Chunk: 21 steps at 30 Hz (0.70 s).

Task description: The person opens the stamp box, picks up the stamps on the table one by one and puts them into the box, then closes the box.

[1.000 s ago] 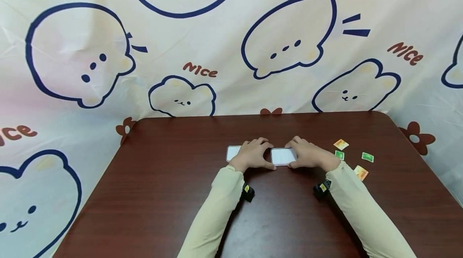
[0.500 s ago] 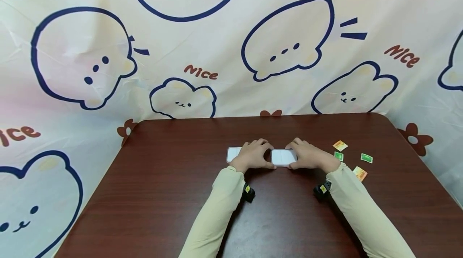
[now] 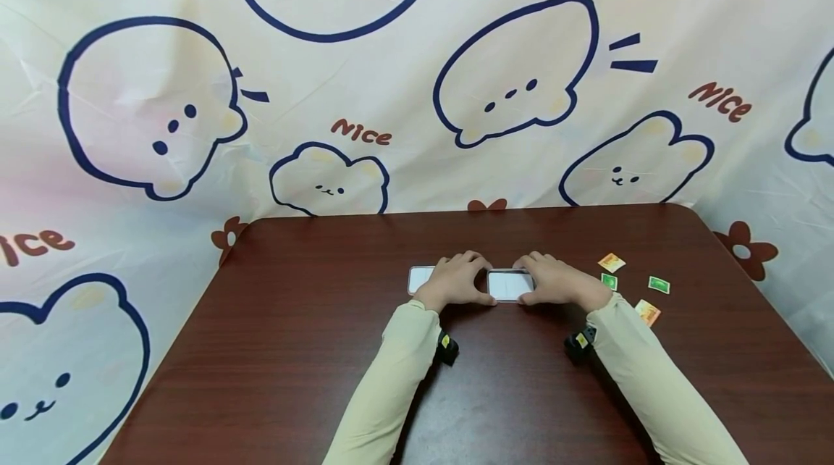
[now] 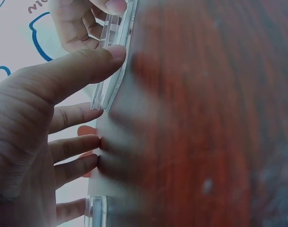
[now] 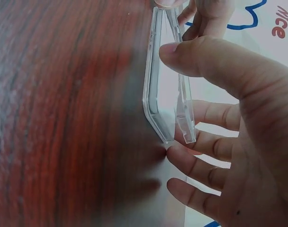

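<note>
Between both hands, a clear plastic case [image 3: 510, 285] with a white inside lies on the table. In the right wrist view its two clear layers stand slightly apart, lid [image 5: 184, 106] and base [image 5: 156, 85] with a narrow gap. My left hand [image 3: 456, 278] grips the case's left end, thumb [image 4: 99, 61] on the near edge. My right hand [image 3: 554, 279] holds the right end, thumb [image 5: 196, 54] against the near side and fingers at the far side. A second, similar clear case [image 3: 420, 277] lies partly hidden behind the left hand.
To the right lie small orange cards [image 3: 612, 263] and green cards [image 3: 659, 285], one partly near the right sleeve. The brown table [image 3: 293, 349] ends at a cloth backdrop [image 3: 417, 88] with printed bears.
Both hands stay at the ends of the case. The case's far edge now shows a slightly thicker dark band. The head view has tilted a little.
</note>
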### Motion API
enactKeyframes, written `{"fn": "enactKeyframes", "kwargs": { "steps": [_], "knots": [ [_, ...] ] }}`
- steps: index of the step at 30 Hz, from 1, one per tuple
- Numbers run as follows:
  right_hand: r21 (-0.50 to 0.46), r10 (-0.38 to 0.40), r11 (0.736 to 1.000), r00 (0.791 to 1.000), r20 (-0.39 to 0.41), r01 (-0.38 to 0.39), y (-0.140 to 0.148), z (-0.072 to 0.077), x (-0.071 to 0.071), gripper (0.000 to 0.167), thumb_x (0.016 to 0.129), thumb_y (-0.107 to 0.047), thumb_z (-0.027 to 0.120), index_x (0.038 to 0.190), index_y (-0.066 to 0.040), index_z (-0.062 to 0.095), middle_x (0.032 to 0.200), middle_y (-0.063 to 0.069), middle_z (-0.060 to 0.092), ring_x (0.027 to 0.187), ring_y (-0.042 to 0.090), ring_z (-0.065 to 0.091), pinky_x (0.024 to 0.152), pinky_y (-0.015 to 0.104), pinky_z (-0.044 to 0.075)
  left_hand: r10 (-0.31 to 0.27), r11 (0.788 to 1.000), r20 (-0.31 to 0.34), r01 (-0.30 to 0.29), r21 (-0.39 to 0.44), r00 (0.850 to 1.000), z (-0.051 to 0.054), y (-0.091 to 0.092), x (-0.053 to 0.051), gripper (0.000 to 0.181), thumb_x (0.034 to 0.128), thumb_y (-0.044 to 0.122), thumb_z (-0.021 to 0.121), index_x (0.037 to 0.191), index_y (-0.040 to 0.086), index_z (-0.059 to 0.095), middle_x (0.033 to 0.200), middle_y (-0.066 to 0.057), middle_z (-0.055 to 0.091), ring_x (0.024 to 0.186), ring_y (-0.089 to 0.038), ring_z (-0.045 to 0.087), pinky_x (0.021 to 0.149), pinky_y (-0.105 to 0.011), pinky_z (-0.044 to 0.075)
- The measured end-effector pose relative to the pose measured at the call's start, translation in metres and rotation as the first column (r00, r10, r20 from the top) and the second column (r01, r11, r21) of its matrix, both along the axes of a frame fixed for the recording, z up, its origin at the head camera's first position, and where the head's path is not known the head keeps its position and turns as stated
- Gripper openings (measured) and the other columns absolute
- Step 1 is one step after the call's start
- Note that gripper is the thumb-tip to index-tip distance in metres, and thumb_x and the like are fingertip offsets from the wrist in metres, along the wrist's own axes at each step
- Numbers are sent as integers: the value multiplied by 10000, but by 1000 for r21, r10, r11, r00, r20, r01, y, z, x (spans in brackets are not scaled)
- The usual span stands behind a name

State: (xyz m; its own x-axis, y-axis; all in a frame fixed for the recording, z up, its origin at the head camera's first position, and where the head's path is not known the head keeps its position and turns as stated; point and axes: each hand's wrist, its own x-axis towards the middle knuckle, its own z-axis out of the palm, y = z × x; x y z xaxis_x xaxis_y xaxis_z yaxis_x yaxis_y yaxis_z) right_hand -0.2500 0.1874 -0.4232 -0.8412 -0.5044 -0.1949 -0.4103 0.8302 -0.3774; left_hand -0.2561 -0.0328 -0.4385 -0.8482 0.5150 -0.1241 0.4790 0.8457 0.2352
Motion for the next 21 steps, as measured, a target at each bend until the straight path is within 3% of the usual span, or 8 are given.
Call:
{"fn": "enactKeyframes", "kwargs": {
  "steps": [5,14,21],
  "knots": [
    [-6,5,1000,1000,-22,-5,3,0,1,587,817,-335,728,1273,-25,529,1218,163,547,1024,286,490,882,475,433,1,1000,14,-1,2,1000,1,0,0,682,787,596,700,1359,267,523,1470,25,437,1345,-187,432,1073,-460,363],
    [2,18,1000,991,-131,-18,8,1,10,598,785,-374,742,1236,-25,562,1197,160,553,1084,337,447,906,524,380,9,1000,27,-9,0,1000,6,0,2,625,801,568,703,1327,267,550,1479,16,427,1349,-189,425,1084,-458,349],
    [-34,8,999,995,-100,-12,10,4,23,604,793,-384,754,1255,-43,565,1208,143,554,1051,287,449,891,484,388,10,1000,27,-10,-7,1000,5,2,2,617,804,570,700,1320,267,552,1473,19,433,1343,-192,430,1075,-458,359]
  ]
}}
